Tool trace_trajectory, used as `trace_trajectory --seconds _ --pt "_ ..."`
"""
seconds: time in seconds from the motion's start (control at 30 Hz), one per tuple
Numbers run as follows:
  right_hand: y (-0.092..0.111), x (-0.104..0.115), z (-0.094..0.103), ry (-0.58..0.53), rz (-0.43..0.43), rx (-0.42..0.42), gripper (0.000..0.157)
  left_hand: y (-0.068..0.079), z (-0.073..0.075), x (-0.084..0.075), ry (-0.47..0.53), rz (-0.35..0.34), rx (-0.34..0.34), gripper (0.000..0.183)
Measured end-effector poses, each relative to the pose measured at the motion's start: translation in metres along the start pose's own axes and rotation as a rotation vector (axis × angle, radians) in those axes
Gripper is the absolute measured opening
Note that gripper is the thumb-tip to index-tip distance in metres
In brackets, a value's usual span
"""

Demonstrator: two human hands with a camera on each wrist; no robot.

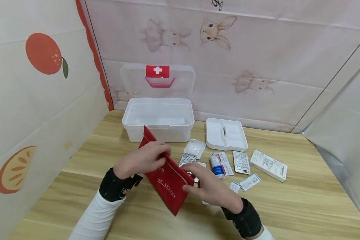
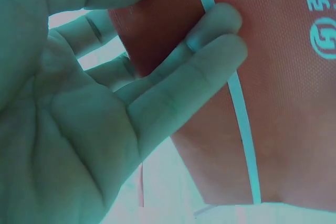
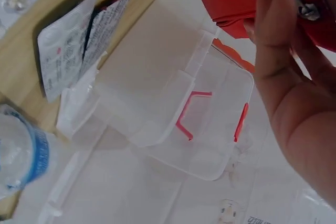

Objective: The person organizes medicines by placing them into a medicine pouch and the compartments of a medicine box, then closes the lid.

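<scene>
A red pouch [image 1: 169,188] with white lettering and a pale line along its top is held up at a slant over the table. My left hand [image 1: 144,159] grips its upper edge, fingers lying across the red fabric in the left wrist view. At the pouch's right upper corner, my right hand [image 1: 211,185] pinches the edge. A small silvery piece [image 3: 308,11] shows beside those fingers in the right wrist view and looks like a zipper pull. The inside of the pouch is hidden.
Behind the pouch stands a clear plastic first-aid box [image 1: 159,131], lid raised. To its right lies a white divided tray [image 1: 235,135]. Blister packs [image 1: 241,162], a blue-and-white bottle [image 1: 217,165], a white carton [image 1: 269,165] and small packets [image 1: 250,182] lie right of the pouch.
</scene>
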State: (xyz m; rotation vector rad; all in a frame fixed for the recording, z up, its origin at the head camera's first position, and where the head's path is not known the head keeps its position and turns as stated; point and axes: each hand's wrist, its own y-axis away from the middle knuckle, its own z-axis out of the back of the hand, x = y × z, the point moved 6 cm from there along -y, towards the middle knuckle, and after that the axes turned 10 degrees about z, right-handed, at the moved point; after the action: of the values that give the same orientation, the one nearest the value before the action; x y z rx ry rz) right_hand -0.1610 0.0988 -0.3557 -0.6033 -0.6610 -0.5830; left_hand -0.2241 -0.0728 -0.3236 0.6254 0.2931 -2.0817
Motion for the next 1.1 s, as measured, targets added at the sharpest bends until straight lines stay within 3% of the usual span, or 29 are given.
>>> trace_trajectory --seconds 0.2,0.37,0.63,1.1 --pt "-0.012 0.018 -0.009 0.200 0.077 0.085 0.042 0.004 0.000 -0.012 -0.051 -0.077 -0.003 0.017" --pt "-0.020 0.026 -0.014 0.319 0.064 0.143 0.037 0.007 0.000 -0.022 -0.111 -0.104 -0.021 0.015" --pt "-0.021 0.026 -0.012 0.369 0.000 0.181 0.036 0.006 -0.001 -0.029 -0.092 -0.101 -0.008 0.014" --pt "-0.017 0.030 -0.011 0.407 0.027 0.160 0.037 0.007 -0.002 -0.033 -0.092 -0.136 -0.023 0.013"
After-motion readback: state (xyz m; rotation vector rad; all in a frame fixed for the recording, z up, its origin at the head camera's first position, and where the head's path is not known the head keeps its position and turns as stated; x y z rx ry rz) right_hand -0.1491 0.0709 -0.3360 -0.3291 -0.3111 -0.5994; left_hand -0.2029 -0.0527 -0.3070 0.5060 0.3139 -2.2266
